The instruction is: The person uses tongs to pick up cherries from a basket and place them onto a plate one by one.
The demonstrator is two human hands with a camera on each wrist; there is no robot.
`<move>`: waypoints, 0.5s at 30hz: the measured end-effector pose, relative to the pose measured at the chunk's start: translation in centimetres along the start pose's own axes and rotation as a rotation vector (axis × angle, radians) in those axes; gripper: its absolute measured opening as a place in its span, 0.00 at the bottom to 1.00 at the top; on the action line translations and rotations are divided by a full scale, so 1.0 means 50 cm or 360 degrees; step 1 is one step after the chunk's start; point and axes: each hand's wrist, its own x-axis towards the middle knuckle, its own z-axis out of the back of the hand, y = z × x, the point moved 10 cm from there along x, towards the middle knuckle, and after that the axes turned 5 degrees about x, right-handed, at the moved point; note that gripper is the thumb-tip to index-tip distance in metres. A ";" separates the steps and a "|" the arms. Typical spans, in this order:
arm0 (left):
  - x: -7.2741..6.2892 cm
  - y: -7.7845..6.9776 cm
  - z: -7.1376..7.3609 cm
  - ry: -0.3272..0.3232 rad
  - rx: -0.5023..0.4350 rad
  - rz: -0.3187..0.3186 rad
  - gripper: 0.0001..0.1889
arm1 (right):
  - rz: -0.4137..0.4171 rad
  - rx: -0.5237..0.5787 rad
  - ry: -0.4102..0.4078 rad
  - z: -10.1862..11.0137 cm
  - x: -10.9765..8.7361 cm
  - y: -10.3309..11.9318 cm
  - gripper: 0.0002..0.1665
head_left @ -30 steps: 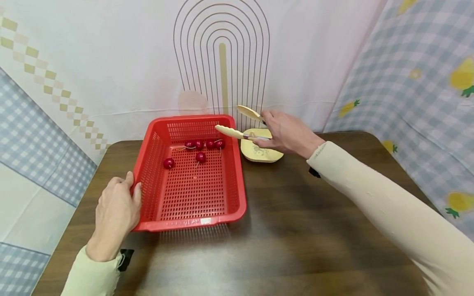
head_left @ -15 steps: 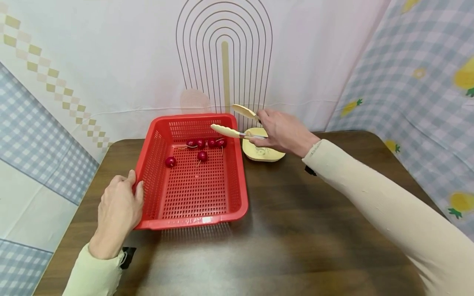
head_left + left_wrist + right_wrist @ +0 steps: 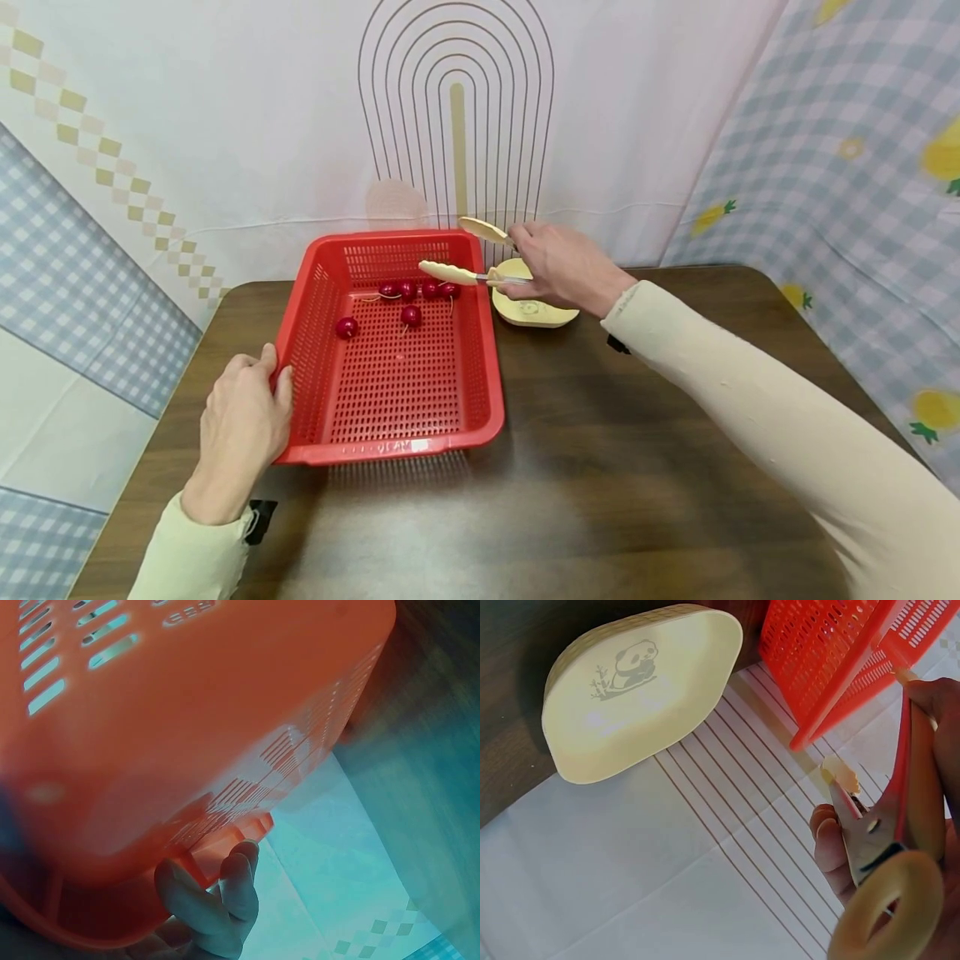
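My left hand grips the left rim of a red plastic basket, its fingers curled under the edge in the left wrist view. Several dark red cherries with stems lie inside, most toward the back; one cherry sits nearer the middle and another cherry to the left. In my right hand is a pair of cream-tipped tongs, held above the basket's back right corner. The tong arms are spread apart with nothing between them. Behind that hand, a cream panda-print dish is partly hidden in the head view.
The dish stands against the basket's right side at the back of a brown wooden table. A white patterned cloth hangs behind the table, and a blue checked cloth hangs at the right.
My right hand has moved left with the tongs, bringing their tips farther over the basket. The left hand keeps its hold on the rim, and the cherries lie as before.
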 end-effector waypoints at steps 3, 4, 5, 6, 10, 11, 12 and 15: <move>0.000 0.000 -0.001 0.0002 0.0000 0.0000 0.25 | 0.0001 0.0015 0.0015 -0.003 0.003 0.004 0.33; 0.000 -0.001 -0.001 0.0001 0.0001 0.0000 0.25 | -0.0003 0.0013 0.0022 -0.005 0.005 0.005 0.33; 0.000 -0.001 0.000 -0.0002 0.0001 -0.0002 0.25 | -0.0005 0.0011 0.0031 -0.006 0.007 0.006 0.33; 0.000 -0.001 0.000 -0.0005 0.0002 -0.0004 0.25 | -0.0009 0.0016 0.0039 -0.007 0.008 0.008 0.33; 0.000 -0.002 0.002 -0.0018 0.0003 -0.0009 0.25 | -0.0007 0.0020 0.0056 -0.011 0.015 0.015 0.35; 0.000 -0.002 0.002 -0.0020 0.0003 -0.0009 0.25 | -0.0002 0.0026 0.0057 -0.012 0.016 0.017 0.35; 0.000 -0.002 0.002 -0.0021 0.0003 -0.0009 0.25 | 0.0006 0.0032 0.0058 -0.013 0.018 0.020 0.35; -0.001 -0.001 0.003 -0.0028 0.0001 -0.0008 0.24 | 0.0031 0.0030 0.0064 -0.018 0.020 0.029 0.36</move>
